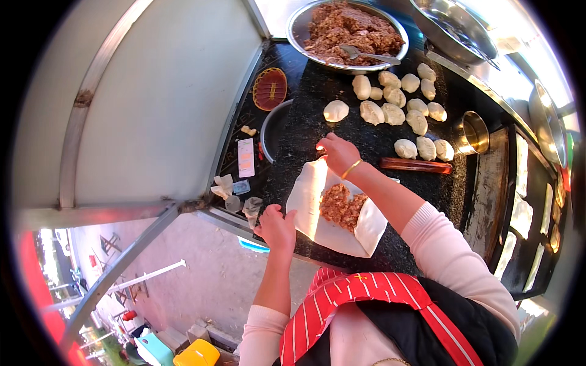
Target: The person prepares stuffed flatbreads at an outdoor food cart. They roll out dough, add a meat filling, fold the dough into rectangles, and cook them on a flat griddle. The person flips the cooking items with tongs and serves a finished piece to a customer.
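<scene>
A stretched sheet of white dough (306, 215) lies on the black speckled stone counter before me. A mound of reddish minced filling (341, 208) sits on it, and the dough's right side is folded up against the filling. My right hand (339, 153), with a yellow bangle at the wrist, is at the sheet's far edge with its fingers curled. Whether it grips the dough there is hidden. Beside the sheet's left edge is my left hand (277, 228), thumb and fingers apart, with nothing visible in it.
Several dough pieces (393, 114) lie beyond my right arm, near a reddish rolling pin (415, 165) and a metal cup (474, 132). A steel bowl of filling (295, 29) with a spoon stands behind. At left lies a phone (246, 158); at right, a griddle (533, 256) holds flat dough.
</scene>
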`<state>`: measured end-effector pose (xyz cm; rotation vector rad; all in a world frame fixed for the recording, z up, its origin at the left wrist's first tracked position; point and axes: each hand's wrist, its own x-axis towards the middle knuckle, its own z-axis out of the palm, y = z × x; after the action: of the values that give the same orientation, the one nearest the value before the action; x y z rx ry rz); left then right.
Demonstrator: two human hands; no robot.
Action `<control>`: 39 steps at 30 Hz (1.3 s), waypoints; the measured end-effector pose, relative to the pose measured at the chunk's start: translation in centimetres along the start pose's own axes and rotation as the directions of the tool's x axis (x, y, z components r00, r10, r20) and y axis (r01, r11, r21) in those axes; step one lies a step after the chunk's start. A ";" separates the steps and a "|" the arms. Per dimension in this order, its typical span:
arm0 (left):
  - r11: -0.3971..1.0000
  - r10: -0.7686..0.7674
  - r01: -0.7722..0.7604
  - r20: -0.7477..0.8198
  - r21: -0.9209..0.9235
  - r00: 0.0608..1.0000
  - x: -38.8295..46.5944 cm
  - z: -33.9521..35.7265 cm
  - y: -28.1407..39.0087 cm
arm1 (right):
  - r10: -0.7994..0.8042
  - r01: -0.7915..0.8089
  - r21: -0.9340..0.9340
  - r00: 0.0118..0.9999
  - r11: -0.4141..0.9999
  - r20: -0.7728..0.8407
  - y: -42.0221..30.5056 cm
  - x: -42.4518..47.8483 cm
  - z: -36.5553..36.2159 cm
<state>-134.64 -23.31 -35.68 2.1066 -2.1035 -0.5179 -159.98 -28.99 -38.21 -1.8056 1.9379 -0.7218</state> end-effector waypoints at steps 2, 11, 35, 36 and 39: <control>0.997 -0.079 0.076 0.114 0.035 0.990 0.6 -0.1 0.2 | -0.021 0.047 -0.140 0.983 0.989 0.184 -0.8 1.3 0.4; 0.903 -0.187 0.229 0.147 -0.363 0.971 2.0 2.9 -0.6 | 0.012 0.023 -0.106 0.948 0.994 0.317 -1.6 1.9 0.8; 0.519 0.846 -0.854 0.150 -0.016 0.512 -10.9 4.6 2.8 | -0.149 0.135 -0.164 0.986 0.977 -0.078 6.7 -13.6 -5.5; 0.494 0.849 -0.869 0.208 0.017 0.486 -11.1 4.5 3.2 | -0.162 0.144 -0.176 0.982 0.974 -0.092 6.7 -13.9 -5.9; 0.450 0.865 -0.891 0.217 0.065 0.453 -11.5 3.0 3.8 | -0.155 0.100 -0.198 0.946 0.975 -0.285 8.1 -13.3 -8.1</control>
<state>-138.95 -11.64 -35.50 0.6876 -2.9904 -0.3343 -170.06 -14.63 -37.54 -2.0468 2.1531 -0.9363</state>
